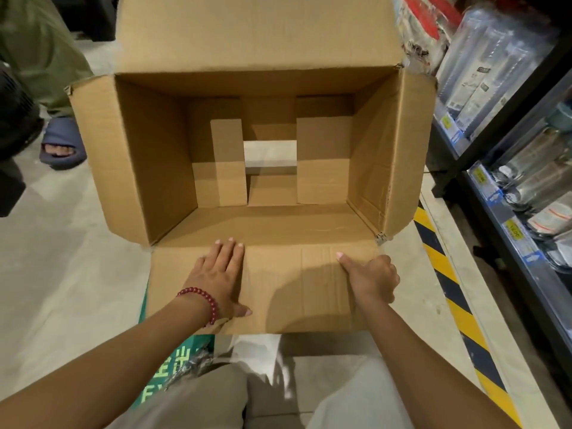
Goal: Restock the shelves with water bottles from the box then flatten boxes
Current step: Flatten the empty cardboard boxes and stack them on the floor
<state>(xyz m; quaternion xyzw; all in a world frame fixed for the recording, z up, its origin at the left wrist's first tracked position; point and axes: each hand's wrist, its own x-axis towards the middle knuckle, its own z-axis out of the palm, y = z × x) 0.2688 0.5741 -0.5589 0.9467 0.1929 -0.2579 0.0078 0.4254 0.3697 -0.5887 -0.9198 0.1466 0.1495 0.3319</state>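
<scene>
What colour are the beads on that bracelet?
Dark red, on the bracelet round the left wrist; the head view shows it.

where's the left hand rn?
In the head view, the left hand lies flat, lower centre-left, on the cardboard box's near flap, left of the right hand, which holds the same flap.

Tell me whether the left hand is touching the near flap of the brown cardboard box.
Touching. The head view shows the left hand lying flat, fingers straight, on the near flap of the brown cardboard box.
</scene>
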